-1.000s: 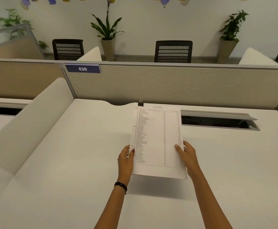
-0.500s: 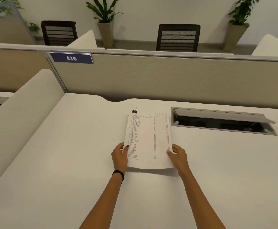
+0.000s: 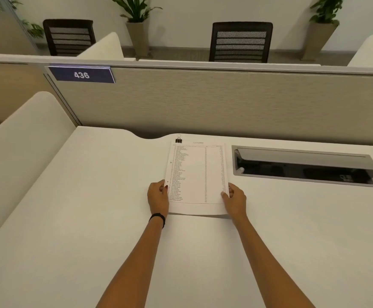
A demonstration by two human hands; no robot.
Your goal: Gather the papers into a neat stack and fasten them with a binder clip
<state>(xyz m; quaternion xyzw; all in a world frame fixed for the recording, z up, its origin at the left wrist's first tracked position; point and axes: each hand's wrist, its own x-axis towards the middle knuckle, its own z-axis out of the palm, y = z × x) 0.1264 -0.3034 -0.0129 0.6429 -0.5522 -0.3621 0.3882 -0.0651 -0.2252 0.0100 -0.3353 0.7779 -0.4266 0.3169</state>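
A stack of white papers printed with a list lies on the white desk, its near edge slightly lifted. A small black binder clip is fixed on the stack's far left corner. My left hand grips the stack's left edge near the bottom, thumb on top. My right hand grips the right edge at the same height.
An open cable tray with a raised grey lid is set into the desk right of the papers. A beige partition with a "436" plate closes the far side. A white curved divider stands left.
The stack has come down from a raised tilt to nearly flat on the desk, and both hands have slid lower along its side edges. The camera has tilted down.
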